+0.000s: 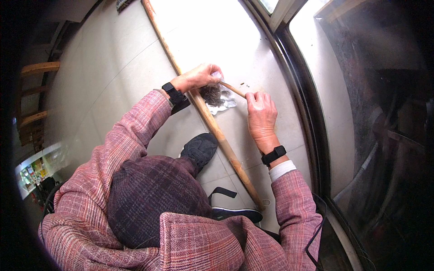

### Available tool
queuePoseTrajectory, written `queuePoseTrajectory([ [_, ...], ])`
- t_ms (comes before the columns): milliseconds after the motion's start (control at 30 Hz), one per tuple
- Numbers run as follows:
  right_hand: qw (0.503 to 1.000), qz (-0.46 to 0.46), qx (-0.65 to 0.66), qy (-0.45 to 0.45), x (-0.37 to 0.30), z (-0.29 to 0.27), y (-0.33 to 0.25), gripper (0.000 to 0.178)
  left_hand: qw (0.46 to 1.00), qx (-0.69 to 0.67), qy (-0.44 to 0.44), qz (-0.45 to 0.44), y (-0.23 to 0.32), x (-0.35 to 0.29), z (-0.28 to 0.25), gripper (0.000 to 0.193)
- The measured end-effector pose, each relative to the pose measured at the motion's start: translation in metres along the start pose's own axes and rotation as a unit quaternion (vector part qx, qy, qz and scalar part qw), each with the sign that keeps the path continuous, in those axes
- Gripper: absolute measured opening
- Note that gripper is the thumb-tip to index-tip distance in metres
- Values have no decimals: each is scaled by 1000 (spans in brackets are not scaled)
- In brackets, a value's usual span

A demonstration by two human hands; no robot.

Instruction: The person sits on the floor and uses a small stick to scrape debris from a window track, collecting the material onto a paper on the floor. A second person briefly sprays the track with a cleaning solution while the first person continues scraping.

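A short, thin wooden stick (233,90) spans the gap between my two hands. My right hand (262,115) pinches its near right end between thumb and fingers. The fingers of my left hand (197,77) are closed around its other end, over the long wooden pole. Beneath the left hand, a dark clump of hair-like fibres (211,95) lies on a crumpled white sheet (221,107) on the floor. The long wooden pole (217,131) passes under my left wrist, just beside that sheet. The left fingertips are partly lost in glare.
The pale tiled floor (126,67) is brightly lit toward the top. Along the right runs a dark door-frame track (312,113) with glass beyond it. My dark shoe (199,151) is left of the pole; another shoe (237,214) is near its lower end. Small dark crumbs are scattered beside the stick.
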State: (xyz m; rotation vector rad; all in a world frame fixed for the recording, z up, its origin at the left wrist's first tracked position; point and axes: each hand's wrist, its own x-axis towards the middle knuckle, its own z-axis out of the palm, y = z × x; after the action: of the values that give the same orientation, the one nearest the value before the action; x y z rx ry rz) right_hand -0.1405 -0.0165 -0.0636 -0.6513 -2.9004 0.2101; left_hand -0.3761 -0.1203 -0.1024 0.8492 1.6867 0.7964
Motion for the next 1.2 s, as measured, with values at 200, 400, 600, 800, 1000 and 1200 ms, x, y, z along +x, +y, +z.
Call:
queuePoseTrajectory([
  [200, 999, -21, -28, 33, -1, -4, 2, 12, 999, -6, -10, -42, -2, -3, -5, 11],
  [400, 998, -21, -44, 40, -2, -5, 3, 12, 999, -10, -31, -14, -7, 1, -6, 11],
  [600, 993, -26, -66, 98, -1, -1, 9, 10, 999, -27, -7, -46, -1, -3, -6, 6],
  [800, 994, -11, -59, 90, 0, -4, 7, 10, 999, -12, -27, -45, 5, -4, -5, 13],
  [1000, 999, 16, -17, 49, 3, 3, 1, 13, 998, -26, -43, -46, 2, -5, -7, 19],
  [1200, 999, 6, -15, 37, 3, 0, 5, 14, 996, -38, -73, -41, -5, 1, -5, 20],
])
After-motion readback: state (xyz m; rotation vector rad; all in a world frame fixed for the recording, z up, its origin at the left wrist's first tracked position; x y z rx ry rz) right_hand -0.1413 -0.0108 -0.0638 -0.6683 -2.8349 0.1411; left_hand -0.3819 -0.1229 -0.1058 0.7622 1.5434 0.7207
